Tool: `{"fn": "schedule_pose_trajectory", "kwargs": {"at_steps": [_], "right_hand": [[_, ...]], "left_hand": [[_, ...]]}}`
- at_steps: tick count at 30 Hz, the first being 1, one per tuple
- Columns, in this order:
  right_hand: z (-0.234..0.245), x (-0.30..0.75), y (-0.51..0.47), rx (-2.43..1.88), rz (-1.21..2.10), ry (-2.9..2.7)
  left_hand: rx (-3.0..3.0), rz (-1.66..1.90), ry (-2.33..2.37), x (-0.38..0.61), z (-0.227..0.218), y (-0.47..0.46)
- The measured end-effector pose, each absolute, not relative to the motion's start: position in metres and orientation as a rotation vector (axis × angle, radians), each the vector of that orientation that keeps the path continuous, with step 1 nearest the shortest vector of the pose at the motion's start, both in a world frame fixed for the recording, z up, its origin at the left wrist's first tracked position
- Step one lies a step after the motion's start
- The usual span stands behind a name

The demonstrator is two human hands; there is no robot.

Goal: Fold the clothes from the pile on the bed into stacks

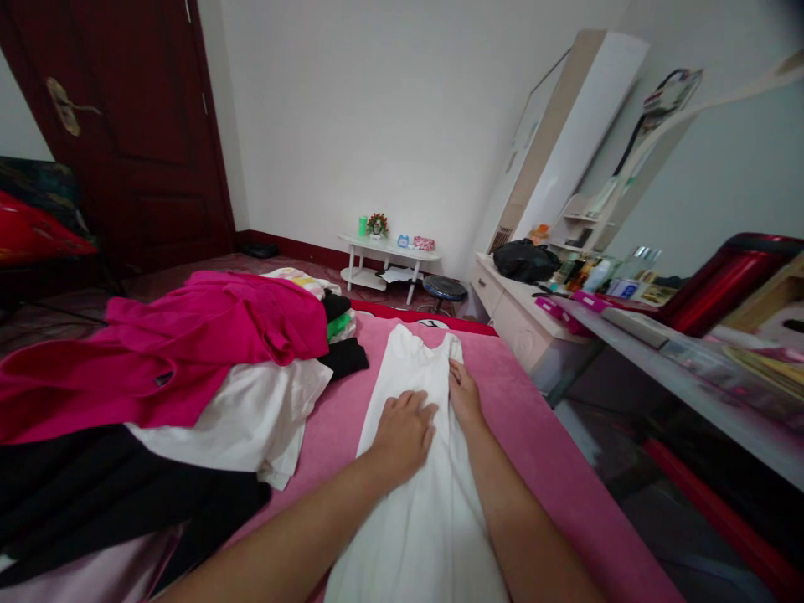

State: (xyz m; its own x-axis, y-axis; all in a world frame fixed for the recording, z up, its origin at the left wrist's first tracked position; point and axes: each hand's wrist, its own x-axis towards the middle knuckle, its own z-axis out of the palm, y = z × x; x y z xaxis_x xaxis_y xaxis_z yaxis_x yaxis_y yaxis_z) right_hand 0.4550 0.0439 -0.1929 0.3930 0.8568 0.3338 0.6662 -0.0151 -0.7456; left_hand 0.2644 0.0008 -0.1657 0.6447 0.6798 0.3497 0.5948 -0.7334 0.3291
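A long white garment (402, 511) lies stretched out on the pink bed cover (528, 469), its neckline at the far end. My left hand (407, 431) rests palm down on the middle of it, fingers slightly bent and apart, with nothing gripped. Close to the neckline, my right hand (465, 395) holds the garment's right edge between its fingers. Cloth and fingers partly hide the thumb there. The near end of the garment runs out of view at the bottom, between my forearms.
Left on the bed is a clothes pile: a bright pink garment (219, 318), a white one (244, 410) and black ones (113, 494). To the right stand a white dresser (502, 293) with a black bag (526, 260) and a cluttered glass-topped table (659, 368). A round stool (445, 288) stands beyond the bed.
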Motion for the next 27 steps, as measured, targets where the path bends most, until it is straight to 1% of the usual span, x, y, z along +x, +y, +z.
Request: {"fn": "schedule_pose_trajectory", "kwargs": {"at_steps": [4, 9, 12, 16, 22, 25, 27], "right_hand": [[-0.190, 0.461, 0.053, -1.746, 0.204, -1.201], [-0.178, 0.476, 0.091, -1.892, 0.103, -1.484], [-0.168, 0.494, 0.112, -1.985, 0.087, -1.502], [-0.165, 0.508, 0.120, -2.121, -0.008, -1.512], [-0.182, 0.496, 0.117, -2.350, -0.029, -1.645], [-0.176, 0.487, 0.123, -2.470, -0.034, -1.593], [-0.167, 0.477, 0.129, -2.508, -0.095, -1.568]], "left_hand": [[2.673, 0.746, 0.935, 0.261, -0.168, -0.002], [2.658, 0.745, 0.786, 0.261, -0.169, 0.003], [2.649, 0.724, 0.716, 0.260, -0.170, 0.004], [2.608, 0.745, 0.729, 0.260, -0.173, 0.004], [2.565, 0.770, 0.797, 0.261, -0.174, 0.003], [2.563, 0.761, 0.817, 0.260, -0.172, 0.002], [2.570, 0.765, 0.819, 0.260, -0.171, 0.002]]}}
